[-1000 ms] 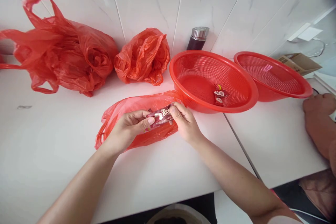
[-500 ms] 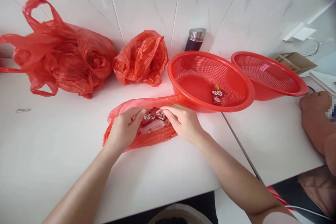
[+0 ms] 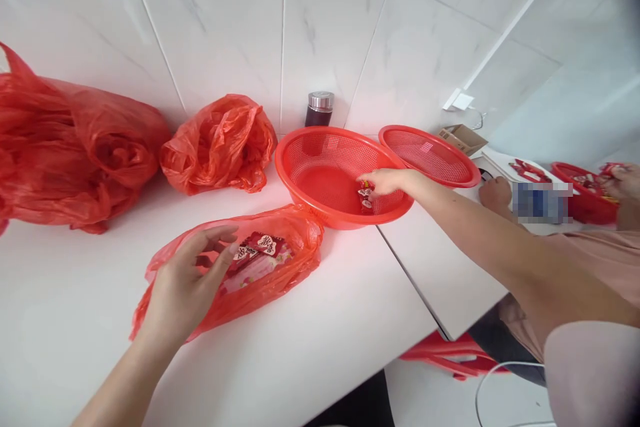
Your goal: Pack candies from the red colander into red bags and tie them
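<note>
My left hand (image 3: pixel 193 273) hovers over the near side of an opened red plastic bag (image 3: pixel 300 260), its fingers apart and curved, holding nothing. Inside the bag lie dark red snack packets (image 3: pixel 265 243) with white labels, on top of a pale pink printed wrapper (image 3: pixel 255 272). My right hand (image 3: pixel 385 181) reaches into the red mesh basket (image 3: pixel 320 197). Its fingers are closed around small red packets (image 3: pixel 366 196) at the basket's right side. The thumb there is partly hidden.
Bunched red plastic bags (image 3: pixel 220 147) and a larger heap of bags (image 3: pixel 75 147) stand by the tiled wall. Behind the basket is a dark flask (image 3: pixel 319 110). A second basket (image 3: pixel 430 157) and a cardboard box (image 3: pixel 463 138) are farther right, near a co-worker's hand (image 3: pixel 495 195).
My right hand has left the packets in the bag and moved right into the basket. My left hand has let go and opened above the bag. The view has turned right.
</note>
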Demonstrator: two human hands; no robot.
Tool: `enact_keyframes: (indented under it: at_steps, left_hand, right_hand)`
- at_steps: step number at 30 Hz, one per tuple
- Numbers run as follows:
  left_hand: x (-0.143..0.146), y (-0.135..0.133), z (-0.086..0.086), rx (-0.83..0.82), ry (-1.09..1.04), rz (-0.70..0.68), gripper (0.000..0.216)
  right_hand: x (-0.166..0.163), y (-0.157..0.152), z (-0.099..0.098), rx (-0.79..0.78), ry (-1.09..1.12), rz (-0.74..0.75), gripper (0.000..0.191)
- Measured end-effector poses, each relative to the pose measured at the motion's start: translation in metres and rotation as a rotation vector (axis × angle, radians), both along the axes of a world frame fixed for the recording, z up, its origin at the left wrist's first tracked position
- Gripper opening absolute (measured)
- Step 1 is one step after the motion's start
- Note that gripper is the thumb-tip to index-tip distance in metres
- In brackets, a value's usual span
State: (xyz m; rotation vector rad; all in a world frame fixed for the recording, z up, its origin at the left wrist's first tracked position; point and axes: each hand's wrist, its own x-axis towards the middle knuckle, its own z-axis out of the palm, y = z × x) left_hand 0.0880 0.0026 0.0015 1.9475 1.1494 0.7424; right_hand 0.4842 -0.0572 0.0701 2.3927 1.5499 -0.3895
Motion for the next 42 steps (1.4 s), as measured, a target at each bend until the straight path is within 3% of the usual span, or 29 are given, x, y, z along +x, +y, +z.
enact_keyframes:
  at_steps: [5, 8, 11, 15, 18, 21, 24, 27, 31, 37, 42]
  left_hand:
    - [-0.002, 0.006, -0.006, 0.023, 0.03, -0.005, 0.036]
    - [-0.003, 0.006, -0.006, 0.028, 0.009, -0.009, 0.036]
    - [-0.003, 0.005, -0.006, 0.013, -0.008, -0.021, 0.037]
    - [-0.002, 0.001, -0.005, -0.075, -0.099, -0.103, 0.036]
    - [-0.001, -0.004, -0.004, -0.184, -0.266, -0.318, 0.039]
    - [0.0, -0.009, -0.003, -0.31, -0.34, -0.486, 0.041]
    - [0.002, -0.009, -0.004, -0.39, -0.344, -0.45, 0.029]
    - [0.002, -0.006, -0.005, -0.42, -0.371, -0.409, 0.02]
    - [0.001, -0.003, -0.006, -0.405, -0.356, -0.486, 0.019]
    - [0.001, -0.003, -0.01, -0.412, -0.321, -0.511, 0.018]
    - [0.002, -0.003, -0.008, -0.491, -0.42, -0.575, 0.014]
  right_hand:
    - [0.01, 0.009, -0.025, -0.077, 0.015, -0.005, 0.037]
    - [0.011, 0.01, -0.017, -0.016, 0.028, -0.019, 0.023]
    - [-0.003, 0.007, 0.001, 0.157, 0.086, -0.001, 0.02]
    - [-0.074, -0.01, 0.011, 0.471, 0.292, 0.093, 0.029]
    - [-0.155, -0.025, -0.005, 0.881, 0.727, 0.149, 0.03]
    - [-0.217, -0.033, -0.029, 1.077, 0.796, 0.136, 0.032]
    - [-0.241, -0.029, -0.051, 1.087, 0.937, 0.11, 0.03]
    - [-0.237, -0.022, -0.069, 1.094, 0.991, 0.11, 0.035]
    - [-0.228, -0.022, -0.083, 1.006, 1.098, 0.093, 0.041]
    - [-0.229, -0.025, -0.085, 0.954, 1.216, 0.078, 0.042]
    - [-0.231, -0.025, -0.081, 0.92, 1.33, 0.023, 0.043]
